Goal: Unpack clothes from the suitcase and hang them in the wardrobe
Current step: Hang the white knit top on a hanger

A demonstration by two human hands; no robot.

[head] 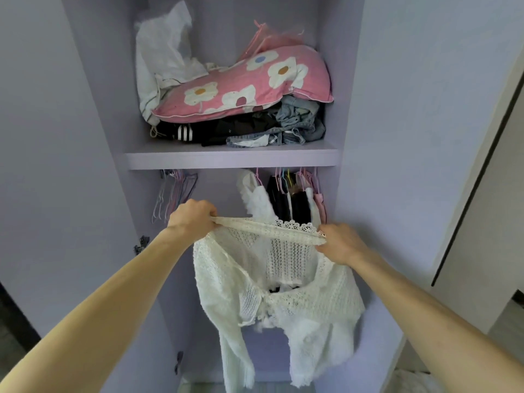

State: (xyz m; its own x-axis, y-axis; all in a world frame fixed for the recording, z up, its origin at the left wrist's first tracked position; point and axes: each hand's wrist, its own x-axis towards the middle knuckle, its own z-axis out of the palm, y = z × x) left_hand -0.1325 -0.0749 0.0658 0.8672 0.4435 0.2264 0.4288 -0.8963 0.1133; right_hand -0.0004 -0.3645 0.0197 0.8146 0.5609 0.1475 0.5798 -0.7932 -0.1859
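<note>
Fingers (208, 212) of the left hand (195, 219) and the right hand (340, 242) are curled tight, pinching the neckline of a white knit cardigan (283, 302) stretched before the wardrobe (93, 137). No hanger shows in it, so hanging remains. Several garments (292, 199) already hang at one o'clock, and spare hangers (175, 191) at ten. The shelf (231, 160) edge runs just above, with an open gap at twelve.

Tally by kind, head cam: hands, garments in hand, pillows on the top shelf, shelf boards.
Bare hands: 2 (left hand, right hand)
White open-knit top, gripped by both: 1
Pink flower-print pillow on shelf: 1
Lilac wardrobe shelf board: 1
Total: 5
</note>
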